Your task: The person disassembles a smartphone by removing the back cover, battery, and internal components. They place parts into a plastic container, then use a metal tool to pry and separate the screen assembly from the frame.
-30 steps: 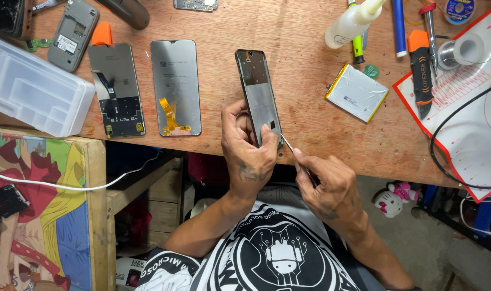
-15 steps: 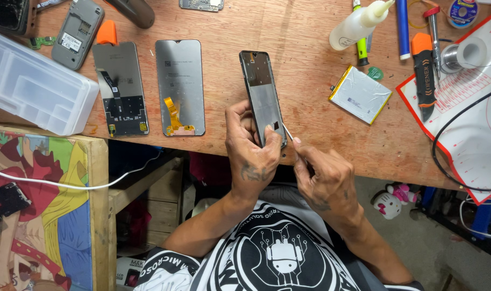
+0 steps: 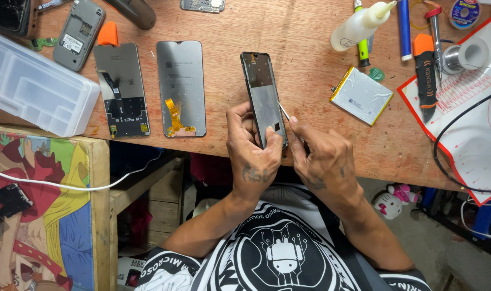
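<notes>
- Watching from afar: my left hand (image 3: 256, 156) is clamped on the phone frame (image 3: 265, 97), tilted up off the desk's near edge (image 3: 364, 156); my right hand (image 3: 323, 156) pinches a thin tool (image 3: 284, 111) against the frame's right side.
- Risk, I reckon: a slip could gouge the frame or jab a finger.
- Count left of the frame: two loose panels (image 3: 181, 86); right: one battery (image 3: 361, 95), one glue bottle (image 3: 358, 27).

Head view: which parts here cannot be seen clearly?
- Lower end of the black phone frame: covered by the left hand.
- Thin metal tool: handle hidden inside the right hand.
- Cracked dark screen: cut by the top-left edge.
</notes>
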